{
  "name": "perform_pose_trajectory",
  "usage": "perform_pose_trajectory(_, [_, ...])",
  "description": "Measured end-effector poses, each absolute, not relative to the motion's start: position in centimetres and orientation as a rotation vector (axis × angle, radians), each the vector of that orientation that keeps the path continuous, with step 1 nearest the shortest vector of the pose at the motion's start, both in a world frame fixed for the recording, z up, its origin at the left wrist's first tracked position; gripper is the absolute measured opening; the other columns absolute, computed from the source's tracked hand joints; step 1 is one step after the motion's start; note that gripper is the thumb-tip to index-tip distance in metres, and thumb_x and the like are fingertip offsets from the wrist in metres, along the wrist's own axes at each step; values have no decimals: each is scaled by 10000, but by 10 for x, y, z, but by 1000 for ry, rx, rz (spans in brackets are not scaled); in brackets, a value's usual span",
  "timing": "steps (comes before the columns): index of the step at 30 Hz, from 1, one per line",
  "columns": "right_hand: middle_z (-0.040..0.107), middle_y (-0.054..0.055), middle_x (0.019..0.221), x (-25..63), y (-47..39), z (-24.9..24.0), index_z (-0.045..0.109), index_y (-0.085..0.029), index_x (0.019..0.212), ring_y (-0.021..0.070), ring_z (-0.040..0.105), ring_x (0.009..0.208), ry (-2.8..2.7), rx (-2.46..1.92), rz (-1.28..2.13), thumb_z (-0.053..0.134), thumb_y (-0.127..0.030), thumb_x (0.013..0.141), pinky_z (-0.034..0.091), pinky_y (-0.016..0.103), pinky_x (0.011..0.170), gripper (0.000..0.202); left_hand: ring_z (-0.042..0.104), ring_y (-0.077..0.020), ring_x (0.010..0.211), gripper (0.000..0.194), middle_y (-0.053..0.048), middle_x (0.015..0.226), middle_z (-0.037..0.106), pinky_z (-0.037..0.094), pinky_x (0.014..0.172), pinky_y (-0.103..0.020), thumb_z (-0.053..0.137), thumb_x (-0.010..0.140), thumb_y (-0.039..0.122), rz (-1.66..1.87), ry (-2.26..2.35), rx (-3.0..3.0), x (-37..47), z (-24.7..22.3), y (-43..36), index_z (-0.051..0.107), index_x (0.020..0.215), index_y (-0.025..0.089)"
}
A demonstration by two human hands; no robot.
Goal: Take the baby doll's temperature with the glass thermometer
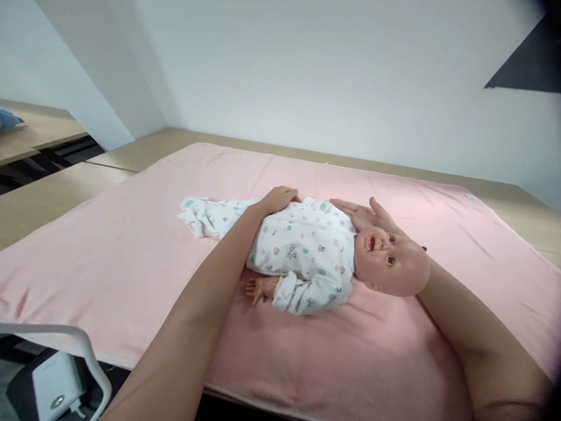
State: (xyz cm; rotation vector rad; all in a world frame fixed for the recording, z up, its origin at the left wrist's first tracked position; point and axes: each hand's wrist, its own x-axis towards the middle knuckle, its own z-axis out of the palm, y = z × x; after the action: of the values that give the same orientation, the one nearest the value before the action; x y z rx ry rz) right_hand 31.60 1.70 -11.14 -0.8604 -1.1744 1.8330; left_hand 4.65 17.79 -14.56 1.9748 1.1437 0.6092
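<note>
A baby doll (307, 245) in a white patterned outfit lies face up on a pink blanket (109, 257), its bald head (407, 269) to the right. My left hand (279, 199) reaches over the doll's lower body to its far side; its fingers curl down, and their tips are hidden, so what they may grip does not show. My right hand (370, 215) is open beside the far shoulder, fingers stretched toward the sleeve, with the forearm passing behind the doll's head. One doll hand (259, 289) rests on the blanket at the near side.
The blanket covers most of a wooden table (56, 196) by a white wall. At the lower left are a white curved frame (87, 345) and a white device (56, 383). A blue item (9, 119) lies on another table.
</note>
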Motion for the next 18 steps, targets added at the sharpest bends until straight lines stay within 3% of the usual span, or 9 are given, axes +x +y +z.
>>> perform_pose_trajectory(2, [668,71,1323,315,18,-111,423,-268,1498,255,714,1020,-1099,-816,1874,319,-600,1018,579,430,902,593,661,-196,987,390,-55,1073,755,490,950,-292,427,931,395,605,1138,1974,46,-146,178,748,845,192])
perform_pose_trajectory(5, [710,98,1227,316,19,-114,384,-281,1520,280,734,773,-1076,-802,2069,296,-645,1002,598,478,682,639,661,-202,1000,401,-48,1074,755,493,934,-294,418,932,406,598,1144,1970,46,-146,178,752,842,202])
perform_pose_trajectory(10, [691,94,1267,318,27,-118,416,-261,1485,277,717,1013,-1080,-816,1879,360,-631,991,573,479,909,620,658,-201,1017,398,-39,1083,754,487,940,-297,421,932,405,600,1131,1977,46,-146,178,760,843,217])
perform_pose_trajectory(15, [724,96,1181,318,20,-117,418,-296,1479,290,736,776,-1053,-829,2092,379,-609,984,596,492,662,587,661,-201,1008,406,-43,1084,754,484,953,-304,414,937,405,604,1129,1983,45,-147,179,760,839,215])
perform_pose_trajectory(18, [718,79,1206,318,18,-116,401,-304,1485,292,742,850,-1070,-828,1994,371,-638,971,601,500,735,614,660,-203,1025,401,-44,1091,754,488,941,-298,420,934,410,603,1144,1980,45,-148,179,760,847,216])
